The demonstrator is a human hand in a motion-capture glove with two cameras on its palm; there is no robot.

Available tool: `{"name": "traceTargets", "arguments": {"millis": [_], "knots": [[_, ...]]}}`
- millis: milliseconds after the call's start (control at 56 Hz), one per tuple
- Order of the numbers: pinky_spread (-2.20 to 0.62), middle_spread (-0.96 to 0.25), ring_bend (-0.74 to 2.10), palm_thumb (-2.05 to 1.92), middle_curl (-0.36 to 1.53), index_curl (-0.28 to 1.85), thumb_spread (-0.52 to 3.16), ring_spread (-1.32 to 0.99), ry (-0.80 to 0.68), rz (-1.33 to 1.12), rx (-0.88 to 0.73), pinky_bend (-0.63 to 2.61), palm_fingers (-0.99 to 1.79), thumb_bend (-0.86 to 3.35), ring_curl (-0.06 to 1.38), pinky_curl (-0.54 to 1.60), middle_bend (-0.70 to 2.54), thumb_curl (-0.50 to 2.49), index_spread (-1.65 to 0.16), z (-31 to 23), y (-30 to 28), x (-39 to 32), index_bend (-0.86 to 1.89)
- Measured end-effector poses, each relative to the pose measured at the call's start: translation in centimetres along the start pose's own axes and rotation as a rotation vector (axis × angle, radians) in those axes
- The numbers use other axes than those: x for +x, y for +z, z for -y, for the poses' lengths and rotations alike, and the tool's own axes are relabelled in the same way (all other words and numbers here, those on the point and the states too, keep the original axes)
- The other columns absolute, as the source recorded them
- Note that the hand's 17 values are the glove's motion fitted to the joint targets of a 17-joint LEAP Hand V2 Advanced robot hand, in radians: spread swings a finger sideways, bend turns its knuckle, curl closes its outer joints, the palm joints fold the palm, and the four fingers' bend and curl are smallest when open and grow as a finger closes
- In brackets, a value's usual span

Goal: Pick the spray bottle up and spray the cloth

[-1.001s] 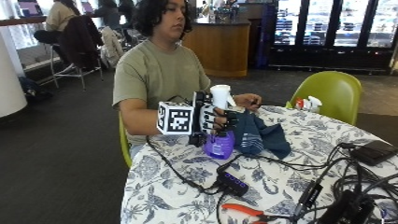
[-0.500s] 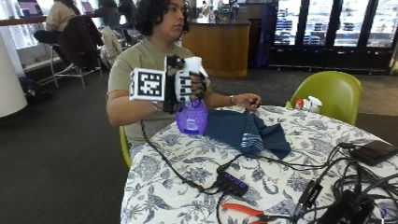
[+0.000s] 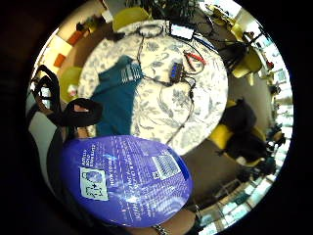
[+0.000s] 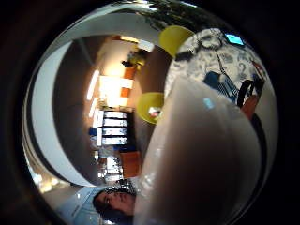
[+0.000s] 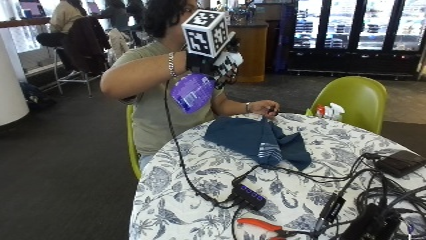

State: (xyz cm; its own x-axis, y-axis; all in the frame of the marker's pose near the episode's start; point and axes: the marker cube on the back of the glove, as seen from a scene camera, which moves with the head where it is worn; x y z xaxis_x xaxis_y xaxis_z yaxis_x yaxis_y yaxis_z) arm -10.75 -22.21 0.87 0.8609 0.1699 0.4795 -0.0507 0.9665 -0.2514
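My gloved right hand (image 5: 214,62) grips a spray bottle with a purple body (image 5: 192,93) and a white head, raised to head height above the table's near left edge and tilted. The purple body (image 3: 127,181) fills much of the little finger side view, and the white head (image 4: 206,159) fills the thumb side view. A dark blue cloth (image 5: 256,140) lies crumpled on the floral tablecloth (image 5: 200,170), below and to the right of the bottle. It also shows as the cloth (image 3: 115,100) under the palm. The bare left hand (image 5: 263,107) rests at the cloth's far edge.
A black hub (image 5: 249,196) with cables lies near the table's front. Orange-handled pliers (image 5: 263,225) sit at the front edge, and a black device (image 5: 399,162) with more cables lies at the right. A green chair (image 5: 353,100) holding small bottles stands behind the table.
The right hand has lifted the spray bottle from just above the cloth up to head height and tilted it. The cloth stays on the table.
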Motion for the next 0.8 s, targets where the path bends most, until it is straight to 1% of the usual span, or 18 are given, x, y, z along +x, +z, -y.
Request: {"name": "traceTargets", "arguments": {"millis": [143,304,482,679,804], "knots": [[-0.3,-0.22,0.57,0.98,0.52,0.53,0.22,-0.2,0.035,-0.202,-0.179,0.41,1.37,-0.03,0.46,0.39,0.54,0.73,-0.28,1.3,4.4,-0.8,0.38],[-0.29,-0.21,0.57,0.97,0.52,0.54,0.21,-0.2,0.087,-0.31,-0.368,0.42,1.36,-0.03,0.47,0.4,0.54,0.75,-0.28,2.0,10.2,0.1,0.38],[-0.29,-0.21,0.58,0.96,0.52,0.55,0.21,-0.2,0.12,-0.42,-0.507,0.41,1.35,-0.03,0.47,0.4,0.55,0.76,-0.28,2.2,15.7,1.5,0.37],[-0.29,-0.2,0.57,0.96,0.52,0.55,0.22,-0.19,0.145,-0.467,-0.582,0.41,1.34,-0.04,0.47,0.4,0.54,0.77,-0.28,2.0,18.1,2.5,0.36],[-0.29,-0.2,0.57,0.96,0.52,0.55,0.23,-0.19,0.129,-0.428,-0.524,0.41,1.34,-0.03,0.47,0.4,0.54,0.77,-0.28,2.6,16.9,1.2,0.35]]}}
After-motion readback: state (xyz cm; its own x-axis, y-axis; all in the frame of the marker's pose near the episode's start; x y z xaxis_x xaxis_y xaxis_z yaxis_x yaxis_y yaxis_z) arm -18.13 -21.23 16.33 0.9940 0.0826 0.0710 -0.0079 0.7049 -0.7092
